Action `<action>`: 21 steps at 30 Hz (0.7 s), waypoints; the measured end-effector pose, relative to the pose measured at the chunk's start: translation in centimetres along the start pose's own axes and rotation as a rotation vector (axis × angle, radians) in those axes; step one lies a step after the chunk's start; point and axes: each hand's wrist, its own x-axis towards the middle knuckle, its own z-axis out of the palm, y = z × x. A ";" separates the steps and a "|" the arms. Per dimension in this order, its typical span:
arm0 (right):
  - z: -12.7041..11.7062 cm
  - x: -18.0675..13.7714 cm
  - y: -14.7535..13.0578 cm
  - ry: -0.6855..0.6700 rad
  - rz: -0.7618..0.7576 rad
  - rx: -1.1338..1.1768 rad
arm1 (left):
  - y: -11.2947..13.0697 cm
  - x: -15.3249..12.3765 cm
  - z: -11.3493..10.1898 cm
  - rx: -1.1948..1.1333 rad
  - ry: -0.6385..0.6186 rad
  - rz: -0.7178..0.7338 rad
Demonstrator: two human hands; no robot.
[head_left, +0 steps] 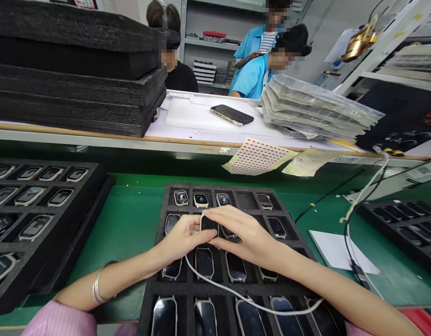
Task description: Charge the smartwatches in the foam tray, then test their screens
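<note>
Bright, fairly even indoor light falls on the green counter (131, 217), with shadow along its far edge. Pale glare whitens watch screens (165, 312) near its front edge. Wide-angle distortion stretches the outer margins.

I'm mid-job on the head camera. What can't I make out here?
All in the head view:
- Held watch: its back and part of its rim, covered by the left hand and right hand.
- White cable: its upper end, hidden at the left hand.
- Middle foam tray: some slots under the right hand; its near side, cut by the bottom edge.
- Far-row watch screens: too small to read.
</note>
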 end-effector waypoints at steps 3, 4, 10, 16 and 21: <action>0.1 -0.1 -0.1 0.022 0.004 -0.008 | 0.0 0.0 0.0 0.013 -0.016 0.008; 0.1 -0.2 -0.2 0.033 0.004 -0.017 | 0.0 0.0 0.0 0.020 -0.023 0.007; 0.3 -0.4 0.0 0.058 0.024 0.008 | -0.2 -0.1 -0.1 0.084 -0.058 -0.014; 1.0 -0.8 0.4 0.033 0.024 -0.028 | -0.1 -0.1 -0.1 0.129 -0.066 -0.041; 0.0 -0.6 0.5 -0.024 0.070 0.041 | 0.1 -0.2 0.3 0.322 -0.084 -0.031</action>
